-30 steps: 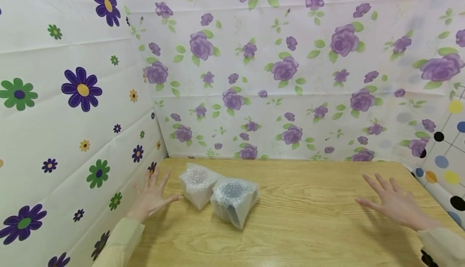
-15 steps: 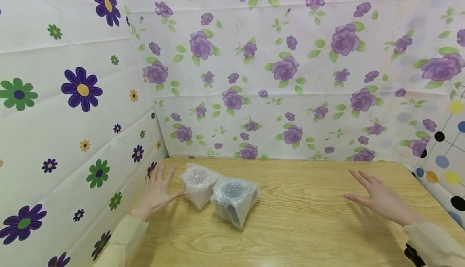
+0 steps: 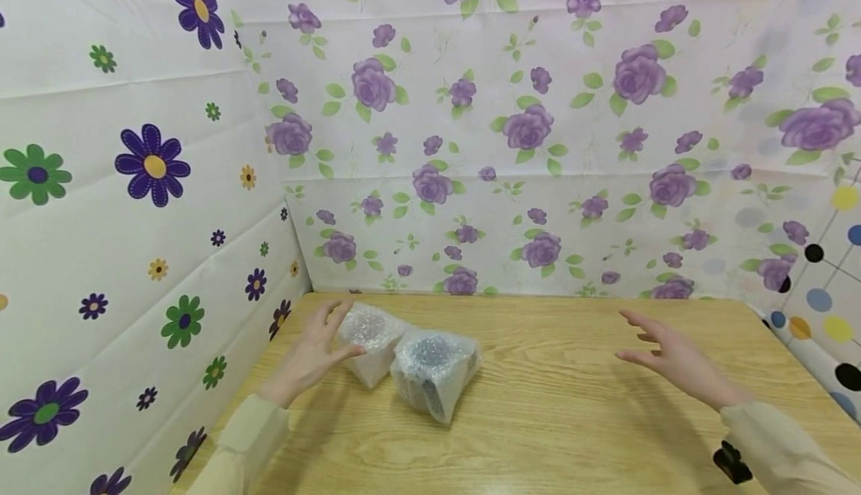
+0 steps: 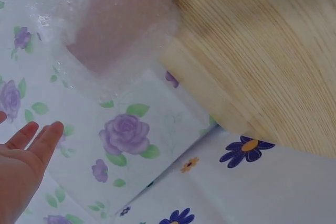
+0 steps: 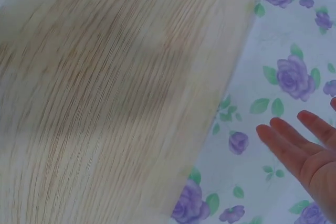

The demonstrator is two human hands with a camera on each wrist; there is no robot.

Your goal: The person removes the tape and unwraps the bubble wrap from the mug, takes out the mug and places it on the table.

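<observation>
Two bundles in clear bubble wrap lie side by side on the left half of the wooden table. The farther bundle [image 3: 373, 342] has something pinkish inside, seen more closely as a pink-brown shape in the left wrist view [image 4: 123, 24]. A dark item shows through the nearer bundle [image 3: 436, 368]. My left hand [image 3: 312, 353] hovers at the left side of the farther bundle, fingers spread and slightly bent; it partly covers that bundle, and I cannot tell whether it touches. Over the table's right part, my right hand [image 3: 673, 357] holds nothing, its thumb apart from its fingers.
The wooden table [image 3: 538, 435] runs back to a cloth with purple roses [image 3: 528, 128]. On the left hangs a cloth with daisies [image 3: 155, 166]; a dotted cloth [image 3: 821, 300] hangs on the right. A black strap piece [image 3: 732, 462] sits at the right sleeve.
My left hand has moved right, toward the farther bundle. The right hand has moved left over the table, its fingers drawing closer together. Both bundles stay where they were.
</observation>
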